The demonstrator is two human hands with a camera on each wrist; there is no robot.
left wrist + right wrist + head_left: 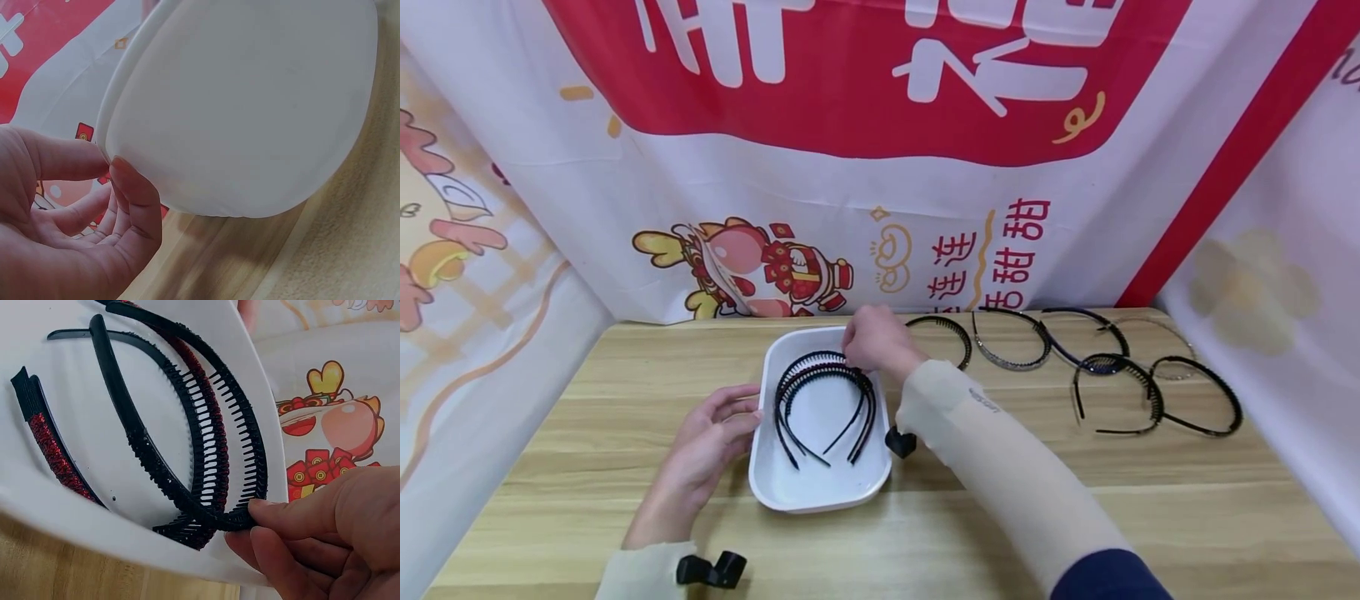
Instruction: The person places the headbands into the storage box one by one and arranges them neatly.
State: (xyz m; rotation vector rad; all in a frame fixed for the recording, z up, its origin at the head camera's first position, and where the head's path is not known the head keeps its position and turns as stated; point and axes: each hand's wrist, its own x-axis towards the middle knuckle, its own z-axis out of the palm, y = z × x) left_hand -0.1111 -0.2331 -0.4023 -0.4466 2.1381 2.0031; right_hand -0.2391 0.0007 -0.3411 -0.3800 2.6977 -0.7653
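A white plastic basin (820, 500) sits on the table with several headbands inside. Its left rim is pinched between the thumb and forefinger of my left hand (718, 433); the left wrist view shows this hand (87, 212) against the basin's side (250, 112). Over the basin's far right corner, my right hand (880, 342) pinches a black toothed headband (253, 450) at its curve. Beneath that lies a headband with red glitter (215, 444), partly hidden by the black one. One red glitter end (56, 450) shows near the basin wall.
Several more headbands lie on the wooden table (1000, 517) to the right of the basin, among them a silvery one (1015, 364) and two overlapping black ones (1206, 429). A printed cloth (820, 192) hangs right behind the table, with more cloth at both sides.
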